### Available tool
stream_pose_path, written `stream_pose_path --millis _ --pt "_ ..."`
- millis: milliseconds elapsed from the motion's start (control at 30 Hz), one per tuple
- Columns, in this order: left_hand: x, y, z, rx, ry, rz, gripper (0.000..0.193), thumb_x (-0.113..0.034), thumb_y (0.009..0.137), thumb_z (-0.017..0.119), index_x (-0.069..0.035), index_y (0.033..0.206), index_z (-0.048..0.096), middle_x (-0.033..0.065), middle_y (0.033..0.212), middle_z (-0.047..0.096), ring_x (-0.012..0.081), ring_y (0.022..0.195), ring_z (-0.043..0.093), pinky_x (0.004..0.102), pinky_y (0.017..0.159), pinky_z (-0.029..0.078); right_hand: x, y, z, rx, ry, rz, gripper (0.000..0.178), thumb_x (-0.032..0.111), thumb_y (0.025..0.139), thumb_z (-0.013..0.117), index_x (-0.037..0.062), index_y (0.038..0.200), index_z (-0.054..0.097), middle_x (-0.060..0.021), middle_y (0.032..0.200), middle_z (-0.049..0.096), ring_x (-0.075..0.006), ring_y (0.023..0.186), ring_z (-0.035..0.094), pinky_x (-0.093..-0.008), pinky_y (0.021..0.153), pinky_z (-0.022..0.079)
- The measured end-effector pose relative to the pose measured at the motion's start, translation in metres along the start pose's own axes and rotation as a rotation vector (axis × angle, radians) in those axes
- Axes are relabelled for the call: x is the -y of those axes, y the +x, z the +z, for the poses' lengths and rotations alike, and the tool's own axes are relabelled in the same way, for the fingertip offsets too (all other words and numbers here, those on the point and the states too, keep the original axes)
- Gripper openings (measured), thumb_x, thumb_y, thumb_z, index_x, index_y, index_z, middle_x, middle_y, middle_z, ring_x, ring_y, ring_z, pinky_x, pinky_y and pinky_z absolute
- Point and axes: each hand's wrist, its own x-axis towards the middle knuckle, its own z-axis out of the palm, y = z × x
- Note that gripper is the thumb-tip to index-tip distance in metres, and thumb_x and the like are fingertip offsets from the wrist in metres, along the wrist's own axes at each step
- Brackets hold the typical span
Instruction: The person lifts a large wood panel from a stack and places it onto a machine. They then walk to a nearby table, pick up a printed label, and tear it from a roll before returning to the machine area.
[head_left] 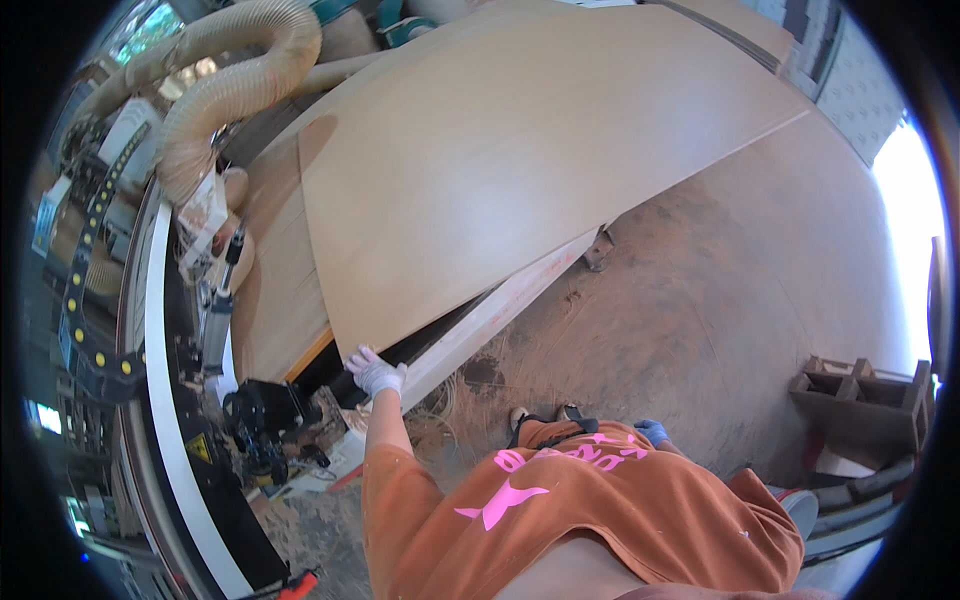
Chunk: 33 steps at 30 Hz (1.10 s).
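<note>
A large, smooth tan board (480, 170) spreads from the near middle to the far end of the view. My left hand (378, 374), in a white glove, is at its near left corner, with the fingers bent over the edge and gripping it. Down by my waist is my right hand (652, 433), in a blue glove. Most of it is hidden behind my orange shirt, so its fingers cannot be made out. Below the board's near edge shows a long pale beam (490, 318), with a dark gap between them.
At left stands a machine with a white rail (165, 370), a black cable chain (85, 290) and a ribbed dust hose (240, 60). A black machine part (265, 415) sits near my left forearm. A brown slotted crate (865, 405) stands on the dusty floor (720, 290) at right.
</note>
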Motion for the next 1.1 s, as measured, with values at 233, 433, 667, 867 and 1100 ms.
stream_pose_path --millis 233,433,667,867,1100 --pt "0.000 -0.004 -0.011 -0.012 -0.036 -0.008 0.106 -0.050 0.063 0.075 -0.007 0.142 0.017 0.0188 0.141 0.026 0.0354 0.133 0.021 0.0412 0.104 0.032 -0.008 0.016 0.004 0.070 0.158 -0.071 0.038 0.022 0.078 0.069 0.0006 0.109 0.062 -0.0136 0.097 0.067 -0.0195 0.087 0.063 -0.0313 0.077 0.050" --pt "0.004 -0.004 -0.013 -0.036 -0.061 0.015 0.104 -0.050 0.061 0.076 -0.006 0.138 0.022 0.0180 0.136 0.032 0.0364 0.131 0.023 0.0420 0.103 0.033 0.011 0.010 -0.002 0.136 0.117 -0.125 0.035 0.021 0.079 0.069 -0.0003 0.106 0.063 -0.0132 0.096 0.067 -0.0186 0.084 0.062 -0.0314 0.075 0.051" --pt "0.012 -0.001 -0.001 -0.026 -0.123 0.031 0.103 -0.050 0.065 0.072 -0.008 0.142 0.017 0.0192 0.146 0.020 0.0369 0.137 0.013 0.0465 0.104 0.029 0.041 0.020 0.006 0.187 0.009 -0.113 0.033 0.023 0.079 0.069 -0.0006 0.102 0.065 -0.0122 0.092 0.068 -0.0174 0.081 0.062 -0.0311 0.073 0.051" --pt "0.026 -0.020 0.032 -0.111 -0.278 0.112 0.097 -0.048 0.070 0.069 -0.007 0.142 0.018 0.0197 0.146 0.020 0.0363 0.133 0.025 0.0454 0.103 0.030 0.091 0.036 0.028 0.185 -0.249 -0.263 0.032 0.015 0.080 0.063 -0.0010 0.108 0.062 -0.0140 0.096 0.067 -0.0198 0.084 0.063 -0.0307 0.076 0.051" --pt "0.047 -0.148 0.234 0.389 -0.533 0.045 0.075 -0.044 0.075 0.059 -0.009 0.137 0.034 0.0207 0.137 0.039 0.0348 0.122 0.043 0.0429 0.101 0.035 0.143 0.043 0.058 0.295 -0.414 -0.389 0.030 0.017 0.082 0.059 0.0002 0.106 0.063 -0.0159 0.100 0.066 -0.0239 0.090 0.063 -0.0323 0.080 0.049"
